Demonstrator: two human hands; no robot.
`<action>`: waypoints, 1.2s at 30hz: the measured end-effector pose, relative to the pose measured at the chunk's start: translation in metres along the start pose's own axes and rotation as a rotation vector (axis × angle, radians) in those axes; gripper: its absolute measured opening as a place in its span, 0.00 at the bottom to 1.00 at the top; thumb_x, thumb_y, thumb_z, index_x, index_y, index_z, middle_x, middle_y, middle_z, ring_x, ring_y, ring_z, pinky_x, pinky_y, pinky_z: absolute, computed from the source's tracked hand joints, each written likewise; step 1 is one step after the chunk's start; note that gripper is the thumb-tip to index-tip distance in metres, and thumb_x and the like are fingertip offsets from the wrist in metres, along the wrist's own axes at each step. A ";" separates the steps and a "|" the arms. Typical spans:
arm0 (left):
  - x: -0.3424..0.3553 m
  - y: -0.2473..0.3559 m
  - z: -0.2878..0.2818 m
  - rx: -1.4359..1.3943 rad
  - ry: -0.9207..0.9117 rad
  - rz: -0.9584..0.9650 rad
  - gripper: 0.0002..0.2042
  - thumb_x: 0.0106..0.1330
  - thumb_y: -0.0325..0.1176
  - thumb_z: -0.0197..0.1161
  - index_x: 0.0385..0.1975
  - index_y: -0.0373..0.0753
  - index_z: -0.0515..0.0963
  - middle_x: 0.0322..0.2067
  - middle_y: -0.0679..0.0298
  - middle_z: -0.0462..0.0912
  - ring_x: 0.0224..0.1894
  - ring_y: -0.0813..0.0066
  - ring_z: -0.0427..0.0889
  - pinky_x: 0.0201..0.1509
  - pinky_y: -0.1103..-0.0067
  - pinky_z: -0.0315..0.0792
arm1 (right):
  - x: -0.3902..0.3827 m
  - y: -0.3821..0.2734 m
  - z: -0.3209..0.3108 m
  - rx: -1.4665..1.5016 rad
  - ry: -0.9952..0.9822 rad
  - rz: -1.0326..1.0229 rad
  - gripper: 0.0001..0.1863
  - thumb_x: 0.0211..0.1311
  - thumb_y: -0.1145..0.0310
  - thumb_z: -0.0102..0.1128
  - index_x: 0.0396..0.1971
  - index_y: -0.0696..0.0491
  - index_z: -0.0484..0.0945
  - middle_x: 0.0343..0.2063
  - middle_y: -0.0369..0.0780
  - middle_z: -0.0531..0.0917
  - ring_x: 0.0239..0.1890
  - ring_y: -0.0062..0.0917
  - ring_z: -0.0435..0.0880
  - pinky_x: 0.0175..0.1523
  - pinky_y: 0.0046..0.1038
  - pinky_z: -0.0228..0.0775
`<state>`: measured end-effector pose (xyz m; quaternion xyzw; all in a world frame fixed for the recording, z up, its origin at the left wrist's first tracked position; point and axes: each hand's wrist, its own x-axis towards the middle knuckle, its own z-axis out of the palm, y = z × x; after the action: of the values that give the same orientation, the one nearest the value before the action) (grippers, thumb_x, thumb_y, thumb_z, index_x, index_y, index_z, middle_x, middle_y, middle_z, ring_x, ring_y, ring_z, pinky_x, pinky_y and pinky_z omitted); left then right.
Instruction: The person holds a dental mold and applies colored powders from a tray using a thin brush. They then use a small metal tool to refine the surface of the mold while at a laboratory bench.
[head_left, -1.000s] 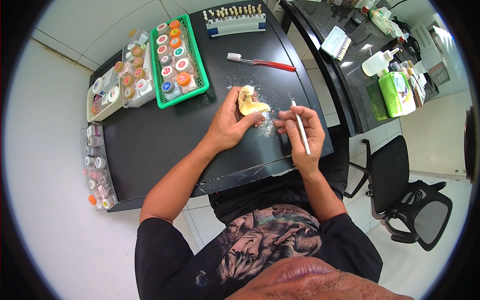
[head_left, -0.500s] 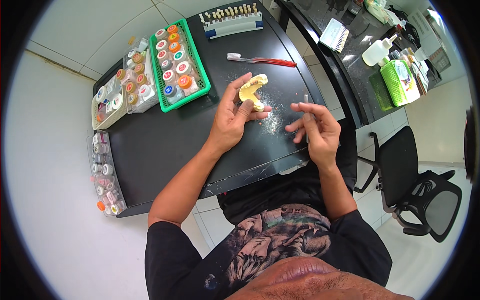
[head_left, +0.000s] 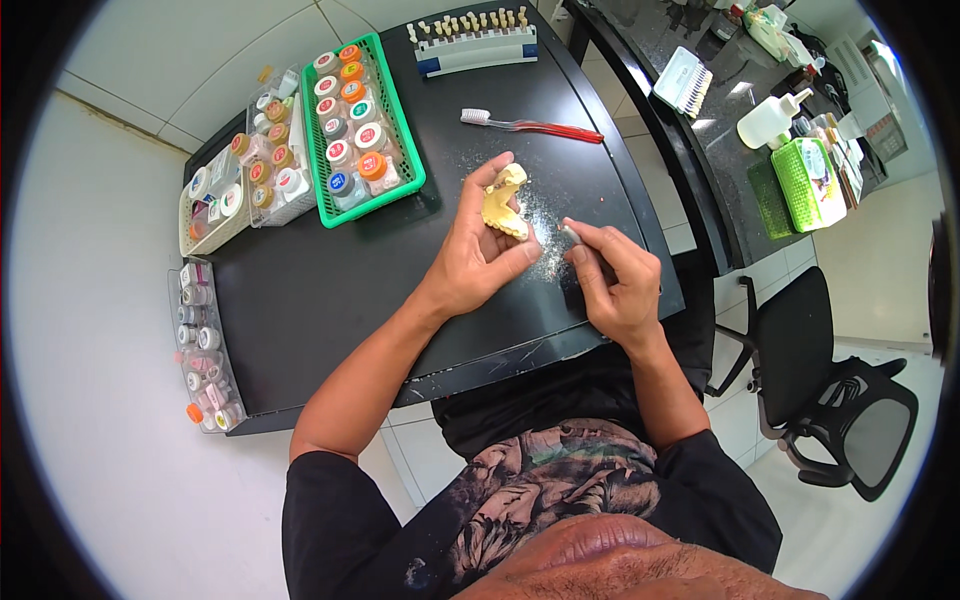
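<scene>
A yellow plaster dental cast, horseshoe-shaped with teeth along its rim, rests in my left hand. My fingers are behind it, and the thumb presses near its lower end. Just to the right, my right hand pinches a slim, pale grey stick-like thing between thumb and fingers. Only its tip shows, pointing toward the cast without touching it; the remainder is hidden by the hand. White powder and crumbs lie scattered on the black table beneath both hands.
A red toothbrush lies beyond the cast, with a rack of tooth-shade samples farther back. At left stand a green basket of capped jars and more jar trays. A black chair is at right.
My right hand has moved left, closer to the cast, and its fingers have drawn together around the stick. The cast has turned in my left hand, and my left thumb has shifted lower.
</scene>
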<state>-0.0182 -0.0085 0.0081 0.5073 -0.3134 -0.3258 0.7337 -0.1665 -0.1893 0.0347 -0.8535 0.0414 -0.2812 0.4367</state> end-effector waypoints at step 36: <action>-0.002 -0.007 0.008 0.180 0.126 0.039 0.54 0.68 0.22 0.78 0.90 0.39 0.48 0.64 0.59 0.74 0.49 0.79 0.77 0.50 0.79 0.77 | -0.007 -0.003 0.016 -0.081 0.002 0.050 0.10 0.74 0.79 0.72 0.52 0.61 0.92 0.26 0.43 0.84 0.20 0.27 0.79 0.28 0.32 0.70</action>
<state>-0.0266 -0.0133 0.0038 0.5845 -0.3042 -0.2494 0.7097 -0.1648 -0.1740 0.0267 -0.8690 0.0743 -0.2691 0.4085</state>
